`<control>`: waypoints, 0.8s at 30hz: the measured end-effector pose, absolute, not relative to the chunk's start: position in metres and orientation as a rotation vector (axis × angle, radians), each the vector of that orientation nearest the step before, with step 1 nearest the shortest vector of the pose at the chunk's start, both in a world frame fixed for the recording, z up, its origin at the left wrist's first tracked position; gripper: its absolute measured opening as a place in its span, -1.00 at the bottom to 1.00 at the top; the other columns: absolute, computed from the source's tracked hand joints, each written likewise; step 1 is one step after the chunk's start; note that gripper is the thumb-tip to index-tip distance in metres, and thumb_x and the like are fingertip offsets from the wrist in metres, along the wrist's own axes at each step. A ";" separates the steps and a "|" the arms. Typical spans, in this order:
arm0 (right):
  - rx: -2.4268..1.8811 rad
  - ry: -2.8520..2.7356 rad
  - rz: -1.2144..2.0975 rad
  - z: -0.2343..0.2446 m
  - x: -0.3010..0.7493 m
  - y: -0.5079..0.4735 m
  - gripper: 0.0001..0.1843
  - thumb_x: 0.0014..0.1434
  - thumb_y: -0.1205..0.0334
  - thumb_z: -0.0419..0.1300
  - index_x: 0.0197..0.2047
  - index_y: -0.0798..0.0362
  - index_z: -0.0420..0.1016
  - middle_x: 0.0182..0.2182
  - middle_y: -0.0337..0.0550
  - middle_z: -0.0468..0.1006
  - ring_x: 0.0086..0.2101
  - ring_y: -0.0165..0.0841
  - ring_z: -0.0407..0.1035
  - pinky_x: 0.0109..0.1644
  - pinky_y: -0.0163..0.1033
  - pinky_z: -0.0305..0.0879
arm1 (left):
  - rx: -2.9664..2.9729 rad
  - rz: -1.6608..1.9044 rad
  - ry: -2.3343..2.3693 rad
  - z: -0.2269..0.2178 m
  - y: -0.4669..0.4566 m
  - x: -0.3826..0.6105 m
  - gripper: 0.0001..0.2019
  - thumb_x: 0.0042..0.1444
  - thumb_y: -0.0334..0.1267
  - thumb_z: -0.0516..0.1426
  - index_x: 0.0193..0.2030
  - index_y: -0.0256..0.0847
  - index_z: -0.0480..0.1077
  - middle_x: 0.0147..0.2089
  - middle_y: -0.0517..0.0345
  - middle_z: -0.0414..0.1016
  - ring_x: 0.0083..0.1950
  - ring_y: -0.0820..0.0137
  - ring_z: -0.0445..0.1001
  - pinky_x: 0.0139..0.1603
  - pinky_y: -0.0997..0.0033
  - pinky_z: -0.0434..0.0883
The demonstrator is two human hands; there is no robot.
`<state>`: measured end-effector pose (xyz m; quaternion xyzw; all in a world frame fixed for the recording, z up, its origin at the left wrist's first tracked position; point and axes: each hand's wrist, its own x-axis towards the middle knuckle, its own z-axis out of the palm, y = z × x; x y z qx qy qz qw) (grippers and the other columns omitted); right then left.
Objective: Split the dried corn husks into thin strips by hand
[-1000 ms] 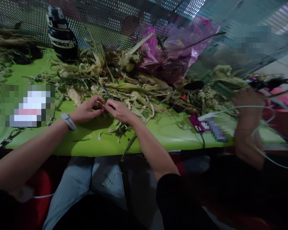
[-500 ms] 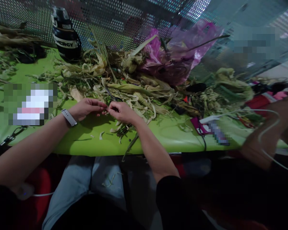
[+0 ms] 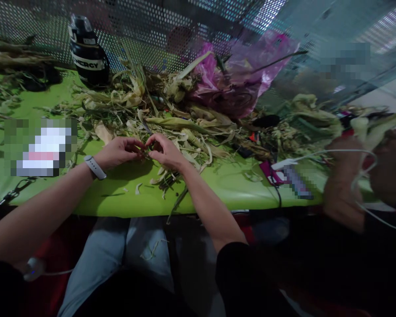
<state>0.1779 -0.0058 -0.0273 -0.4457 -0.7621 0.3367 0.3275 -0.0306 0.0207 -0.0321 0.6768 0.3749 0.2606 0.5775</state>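
While husks (image 3: 181, 124) litter grn tbl (image 3: 100, 200), mesh (image 3: 141, 42) stands bhd.

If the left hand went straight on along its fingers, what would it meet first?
Likely the person's own right hand, close ahead of the left hand; whether the two touch is unclear.

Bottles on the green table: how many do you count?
1: a black bottle, standing at the back left of the green table. Others could be hidden by the heaped plant scraps.
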 end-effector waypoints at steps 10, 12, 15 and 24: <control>-1.086 -1.819 1.136 -0.044 0.171 0.005 -0.63 0.03 0.29 0.13 -0.05 0.04 0.28 -0.16 -0.12 0.51 -0.25 -0.36 0.37 -0.12 -0.19 0.32 | 2.327 0.657 0.992 -0.023 0.014 -0.034 -0.78 0.09 -0.22 0.19 -0.14 -0.23 0.52 -0.22 0.03 0.64 -0.28 0.31 0.54 -0.26 0.37 0.37; -1.106 -1.749 1.177 -0.047 0.170 0.009 -0.68 0.09 0.29 0.11 -0.04 0.05 0.29 -0.18 -0.12 0.51 -0.26 -0.38 0.37 -0.16 -0.22 0.34 | 2.530 0.656 1.078 -0.024 0.012 -0.033 -0.79 0.14 -0.24 0.14 -0.14 -0.20 0.54 -0.22 0.03 0.64 -0.30 0.31 0.52 -0.28 0.37 0.31; -1.138 -1.705 1.178 -0.051 0.171 0.015 -0.76 0.17 0.28 0.09 -0.07 0.07 0.36 -0.19 -0.11 0.49 -0.27 -0.40 0.35 -0.19 -0.26 0.35 | 2.728 0.699 1.122 -0.028 0.011 -0.032 -0.77 0.22 -0.22 0.08 -0.11 -0.15 0.54 -0.23 0.03 0.64 -0.29 0.30 0.53 -0.27 0.37 0.28; -1.034 -1.727 1.294 -0.049 0.179 0.016 -0.80 0.12 0.25 0.28 -0.15 0.08 0.53 -0.18 -0.17 0.52 -0.25 -0.45 0.37 -0.08 -0.30 0.33 | 2.880 1.020 1.025 -0.041 0.019 -0.032 -0.75 0.29 -0.16 0.05 -0.11 -0.14 0.54 -0.34 0.07 0.63 -0.40 0.33 0.52 -0.33 0.36 0.33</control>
